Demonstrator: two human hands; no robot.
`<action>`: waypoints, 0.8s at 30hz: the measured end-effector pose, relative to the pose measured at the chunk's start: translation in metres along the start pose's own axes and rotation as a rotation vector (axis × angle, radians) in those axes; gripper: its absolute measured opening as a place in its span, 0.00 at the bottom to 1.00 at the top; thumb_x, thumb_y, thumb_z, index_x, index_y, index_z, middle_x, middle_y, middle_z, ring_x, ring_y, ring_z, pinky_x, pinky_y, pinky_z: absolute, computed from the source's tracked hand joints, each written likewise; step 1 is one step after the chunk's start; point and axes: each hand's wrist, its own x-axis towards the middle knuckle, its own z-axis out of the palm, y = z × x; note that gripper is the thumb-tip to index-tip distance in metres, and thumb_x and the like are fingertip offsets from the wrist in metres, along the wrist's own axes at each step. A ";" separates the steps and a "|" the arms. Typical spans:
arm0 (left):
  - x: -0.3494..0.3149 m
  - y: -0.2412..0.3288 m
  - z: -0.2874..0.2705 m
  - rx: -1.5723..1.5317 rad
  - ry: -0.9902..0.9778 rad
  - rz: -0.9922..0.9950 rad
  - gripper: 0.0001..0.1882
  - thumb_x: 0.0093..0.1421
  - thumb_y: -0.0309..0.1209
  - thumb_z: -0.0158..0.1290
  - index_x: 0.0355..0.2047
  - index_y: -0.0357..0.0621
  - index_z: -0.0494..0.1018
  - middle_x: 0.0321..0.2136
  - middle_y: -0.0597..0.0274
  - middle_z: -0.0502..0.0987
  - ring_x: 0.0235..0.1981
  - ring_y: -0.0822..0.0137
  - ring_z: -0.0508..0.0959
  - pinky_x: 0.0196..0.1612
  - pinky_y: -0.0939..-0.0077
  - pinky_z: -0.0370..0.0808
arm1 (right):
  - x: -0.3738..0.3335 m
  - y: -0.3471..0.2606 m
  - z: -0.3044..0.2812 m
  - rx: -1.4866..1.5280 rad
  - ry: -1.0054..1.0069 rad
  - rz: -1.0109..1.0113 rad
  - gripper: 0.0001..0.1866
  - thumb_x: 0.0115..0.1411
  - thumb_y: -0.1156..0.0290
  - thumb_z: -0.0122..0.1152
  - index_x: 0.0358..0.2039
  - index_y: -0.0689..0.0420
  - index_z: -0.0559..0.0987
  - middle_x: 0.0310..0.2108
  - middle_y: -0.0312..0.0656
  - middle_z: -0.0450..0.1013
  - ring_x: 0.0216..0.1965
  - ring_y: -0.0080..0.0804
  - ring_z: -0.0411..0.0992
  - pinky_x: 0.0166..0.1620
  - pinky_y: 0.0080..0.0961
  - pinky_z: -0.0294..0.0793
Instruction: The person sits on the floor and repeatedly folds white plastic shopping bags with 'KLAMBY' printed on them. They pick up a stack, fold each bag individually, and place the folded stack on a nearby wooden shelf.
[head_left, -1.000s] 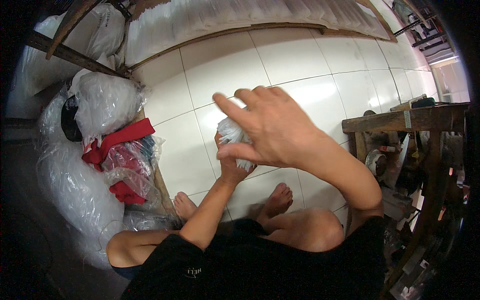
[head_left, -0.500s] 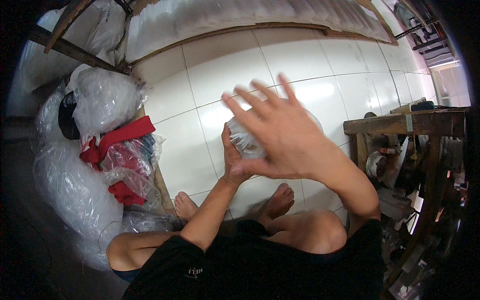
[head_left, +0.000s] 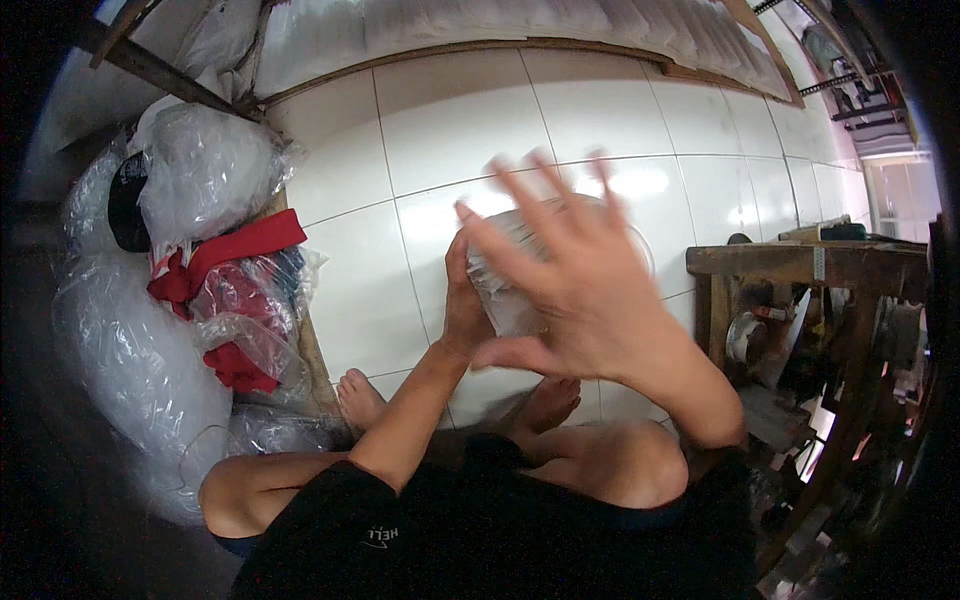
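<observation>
plastic bundle (head_left: 507, 305), whitish and layered, is held above the tiled floor (head_left: 460, 120), its left side in the curled left hand (head_left: 466, 310). should that hold slacken, i judge the layers could fan out and slip. the right hand (head_left: 580, 290), its back toward my view, spreads wide across the bundle, gripping nothing i can see; contact is unclear. its arm (head_left: 700, 390) bends in from lower right.

Bundle of thin, whitish, translucent sheets (head_left: 505, 302), layered edges fanned at its left end. Held in the left hand (head_left: 465, 310) above the tiled floor (head_left: 355, 290); middle hidden under the spread right hand (head_left: 575, 285), clear rounded edge showing beyond.
</observation>
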 end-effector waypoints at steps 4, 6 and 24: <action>-0.012 -0.009 -0.004 0.167 -0.039 0.116 0.67 0.40 0.39 0.75 0.67 0.37 0.36 0.54 0.48 0.67 0.54 0.52 0.71 0.59 0.57 0.66 | 0.008 -0.014 -0.009 0.134 0.005 -0.086 0.55 0.42 0.25 0.60 0.66 0.42 0.61 0.63 0.57 0.58 0.64 0.61 0.57 0.64 0.69 0.44; -0.007 -0.012 -0.006 0.188 -0.052 0.132 0.67 0.39 0.38 0.75 0.67 0.37 0.36 0.53 0.48 0.67 0.53 0.52 0.72 0.59 0.57 0.67 | 0.006 -0.002 0.025 0.136 0.021 -0.103 0.55 0.44 0.25 0.58 0.67 0.43 0.60 0.62 0.58 0.59 0.63 0.62 0.58 0.65 0.68 0.45; -0.004 -0.024 -0.016 0.342 -0.089 0.131 0.60 0.42 0.32 0.72 0.66 0.37 0.41 0.53 0.49 0.69 0.51 0.54 0.73 0.58 0.59 0.67 | -0.007 0.013 -0.010 -0.072 0.131 0.128 0.58 0.47 0.26 0.57 0.69 0.54 0.56 0.66 0.61 0.52 0.67 0.60 0.52 0.66 0.64 0.42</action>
